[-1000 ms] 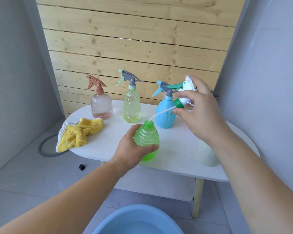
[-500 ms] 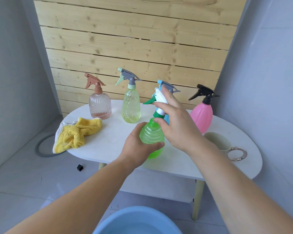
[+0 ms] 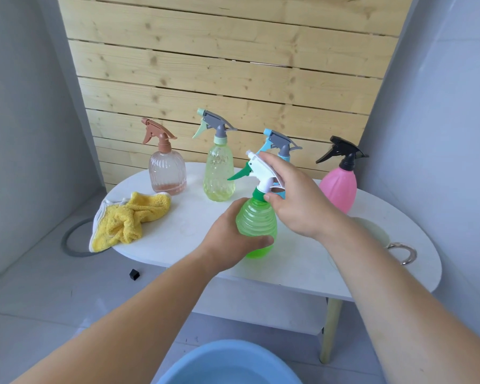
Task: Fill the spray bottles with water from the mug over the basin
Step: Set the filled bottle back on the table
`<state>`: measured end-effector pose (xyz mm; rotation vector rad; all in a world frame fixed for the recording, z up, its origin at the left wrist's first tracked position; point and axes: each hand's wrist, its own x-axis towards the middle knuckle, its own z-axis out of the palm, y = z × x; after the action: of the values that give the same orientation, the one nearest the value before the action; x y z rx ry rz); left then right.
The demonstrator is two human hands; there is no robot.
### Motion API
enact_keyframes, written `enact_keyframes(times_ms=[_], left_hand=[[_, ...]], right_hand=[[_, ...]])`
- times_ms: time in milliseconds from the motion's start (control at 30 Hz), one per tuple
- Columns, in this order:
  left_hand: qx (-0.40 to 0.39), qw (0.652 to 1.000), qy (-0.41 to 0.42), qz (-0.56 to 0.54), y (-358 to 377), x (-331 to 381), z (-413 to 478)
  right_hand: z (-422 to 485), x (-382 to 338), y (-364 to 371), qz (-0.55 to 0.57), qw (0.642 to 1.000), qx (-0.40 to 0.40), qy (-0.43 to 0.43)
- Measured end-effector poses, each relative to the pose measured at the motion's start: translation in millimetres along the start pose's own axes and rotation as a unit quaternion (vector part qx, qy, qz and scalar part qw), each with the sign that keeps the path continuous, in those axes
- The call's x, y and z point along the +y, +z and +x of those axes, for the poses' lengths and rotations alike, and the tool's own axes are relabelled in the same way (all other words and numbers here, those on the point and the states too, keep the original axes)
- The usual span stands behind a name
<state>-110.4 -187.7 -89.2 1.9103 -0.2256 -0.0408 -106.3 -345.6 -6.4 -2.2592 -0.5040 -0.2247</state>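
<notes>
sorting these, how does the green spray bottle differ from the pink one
The green bottle is translucent with a white head; the pink bottle is opaque with a black head. The left hand and right hand hold the green bottle; no hand holds the pink bottle. Both stand upright.

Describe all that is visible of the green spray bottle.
The green spray bottle stands upright on the white table, near its front edge. Its body is translucent green plastic with horizontal ribs; how full it is cannot be told. On the neck sits a white spray head with a green trigger that points left. The left hand grips the body, and the right hand holds the spray head, thumb at the green collar.
</notes>
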Motion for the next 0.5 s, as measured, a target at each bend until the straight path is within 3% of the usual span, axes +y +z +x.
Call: enact_keyframes(times_ms=[233,500], left_hand=[[-0.013,0.999,0.015,0.03,-5.6,-3.6,2.0],[-0.014,0.999,0.022,0.032,-6.0,-3.0,1.6]], right_hand=[[2.5,1.4,-7.4,-0.009,0.998,-0.055,-0.005],[-0.2,2.0,-3.8,-0.039,0.997,-0.062,-0.024]])
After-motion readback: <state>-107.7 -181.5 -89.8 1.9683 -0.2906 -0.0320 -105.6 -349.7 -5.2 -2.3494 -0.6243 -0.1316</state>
